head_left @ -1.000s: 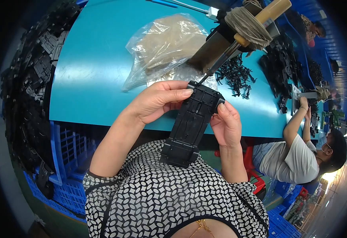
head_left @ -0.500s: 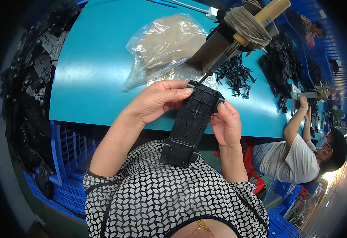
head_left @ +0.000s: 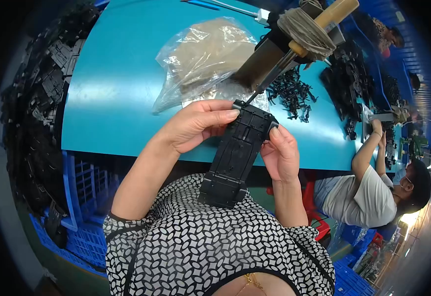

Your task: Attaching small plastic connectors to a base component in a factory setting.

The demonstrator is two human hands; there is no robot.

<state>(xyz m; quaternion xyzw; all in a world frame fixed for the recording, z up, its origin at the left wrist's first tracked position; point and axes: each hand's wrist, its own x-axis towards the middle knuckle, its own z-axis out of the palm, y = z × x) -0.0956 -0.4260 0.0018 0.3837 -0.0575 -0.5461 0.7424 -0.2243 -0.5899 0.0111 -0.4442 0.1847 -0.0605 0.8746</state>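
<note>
Between my hands is a long black plastic chassis-like part (head_left: 236,155), tilted, its lower end close to my patterned top. My left hand (head_left: 203,123) pinches its upper left corner, thumb on the face. At the upper right edge, my right hand (head_left: 280,150) grips it between thumb and fingers. The thin dark tip of a bench-mounted tool (head_left: 269,79) meets the part's top edge beside my left thumb. Cloth and a wooden handle (head_left: 338,14) are on that tool's upper end. Whether a screw sits under the tip is too small to tell.
Behind my hands lies a clear plastic bag (head_left: 200,54) on the turquoise table (head_left: 107,108). Small black parts (head_left: 292,93) are heaped right of the tool. Blue crates (head_left: 89,187) and piled black parts (head_left: 40,148) stand at left. A co-worker (head_left: 373,195) sits at right.
</note>
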